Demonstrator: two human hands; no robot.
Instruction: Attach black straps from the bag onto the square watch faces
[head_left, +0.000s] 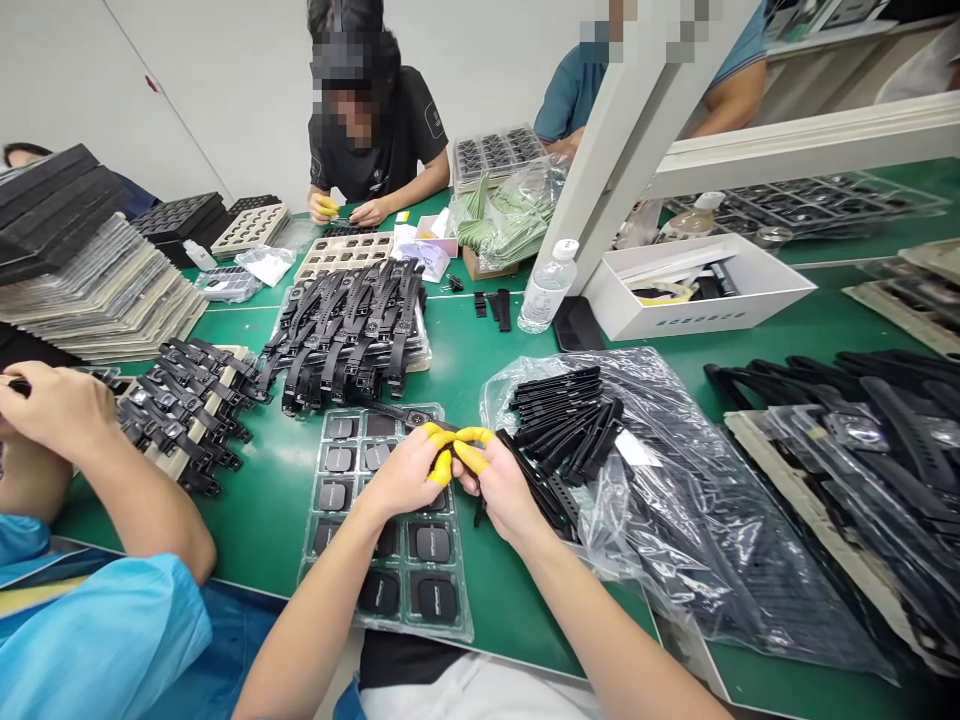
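I can make out, remotely, a clear bottle point(550, 288) standing upright with its white cap on. Just right of it lies a dark phone point(579, 326), then an open white box point(701, 316). A white post point(628, 150) rises behind the bottle; bagged green strips point(504, 228) and a black-shirted person point(379, 172) are beyond its left.

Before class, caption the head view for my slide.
Left hand and right hand, in yellow finger covers, hold a dark strap over a tray of square pieces.
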